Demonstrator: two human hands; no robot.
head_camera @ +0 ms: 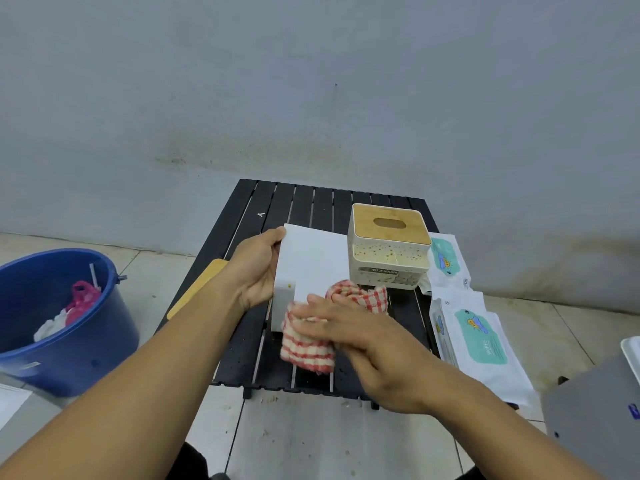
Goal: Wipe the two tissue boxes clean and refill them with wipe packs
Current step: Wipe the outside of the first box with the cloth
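— Where is the white tissue box [311, 261] found?

— It is held over the middle of the black slatted worktop [249, 341], tilted, with a plain white face turned up. Whether its lower edge touches the slats cannot be told.

— How is it held?

— It is gripped along its left side by the left hand [258, 268]. The fingers are curled round that side and the thumb is set at the upper corner.

— And the right hand [360, 341]?

— It is laid on a red-and-white checked cloth [308, 348], which is pressed against the lower, nearer part of the box. The fingers are seen fairly straight and close together, clamped on nothing. The hand is blurred, so finer detail is left unsaid.

— Where is the second tissue box [389, 251] placed?

— It is stood upright at the back right of the worktop, just beside the held box. It is cream and speckled, and it is closed with a slotted bamboo lid.

— And the wipe packs?

— One wipe pack [446, 261] is seen just right of that box and a nearer wipe pack [481, 341] at the worktop's right edge. What they rest on cannot be told.

— Anything else?

— A loose bamboo lid [197, 289] is laid at the left edge, and a blue bucket [69, 341] is stood on the tiled floor to the left.
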